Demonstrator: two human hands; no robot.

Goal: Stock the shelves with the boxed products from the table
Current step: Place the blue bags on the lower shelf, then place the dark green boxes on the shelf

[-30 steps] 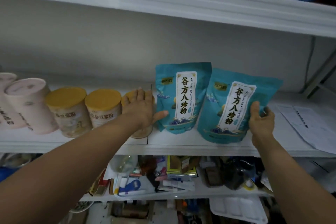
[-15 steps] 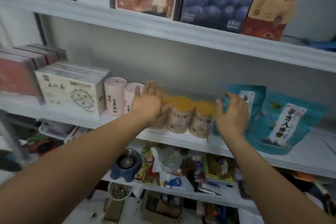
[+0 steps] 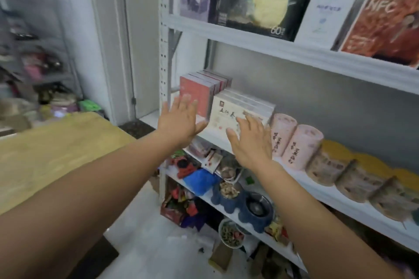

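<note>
Stocking looks far along: red boxes (image 3: 196, 95) and white boxes (image 3: 244, 108) stand side by side on the middle shelf (image 3: 322, 188) at twelve o'clock, the left hand (image 3: 181, 120) and right hand (image 3: 251, 142) hover just before them with fingers spread and holding nothing, and I cannot tell what remains on the wooden surface (image 3: 56, 154) at nine o'clock.

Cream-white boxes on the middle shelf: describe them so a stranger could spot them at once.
Find the white metal shelving rack and its middle shelf. Near that shelf's left end, a row of cream-white boxes stands between taller red boxes on their left and pink canisters on their right. Only they are pale, with dark brush-style characters on the front.
</note>
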